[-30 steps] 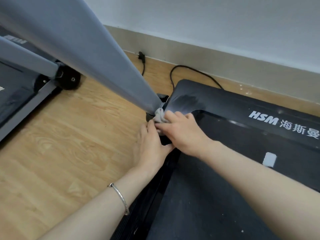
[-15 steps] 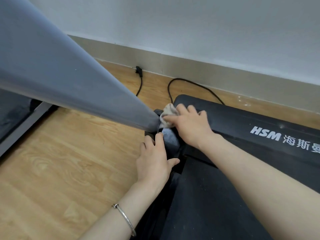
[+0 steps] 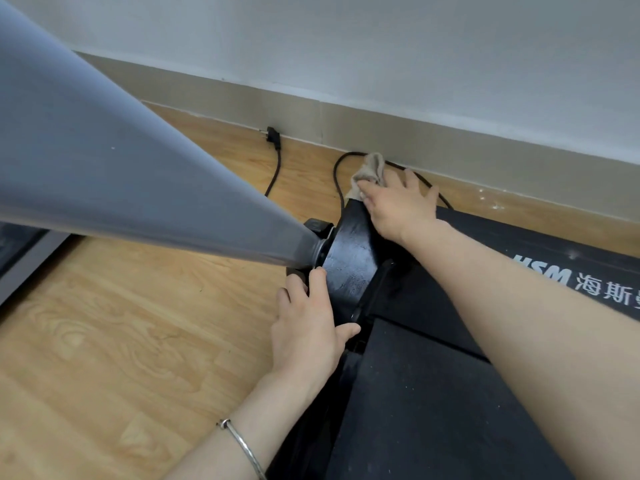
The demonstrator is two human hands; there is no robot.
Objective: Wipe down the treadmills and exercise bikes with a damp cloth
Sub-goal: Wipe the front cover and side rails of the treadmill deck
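A black treadmill (image 3: 433, 393) with a white HSM logo fills the right half of the view. Its grey upright post (image 3: 121, 168) slants in from the upper left and meets the black motor cover (image 3: 349, 258), which glistens wet. My right hand (image 3: 398, 202) presses a beige cloth (image 3: 369, 173) onto the far front corner of that cover, fingers spread flat over it. My left hand (image 3: 308, 327) rests on the cover's left edge by the post's base, thumb on the black plastic, fingers straight. A silver bangle circles my left wrist.
Wooden floor (image 3: 121, 341) lies to the left. A black power cord (image 3: 273, 168) with its plug lies along the beige skirting board (image 3: 450, 140) under a white wall. The edge of a second treadmill (image 3: 20, 258) shows at the far left.
My right hand has slid the cloth from the post's base forward to the cover's far corner near the wall. The left hand has stayed on the left edge. The camera has moved closer.
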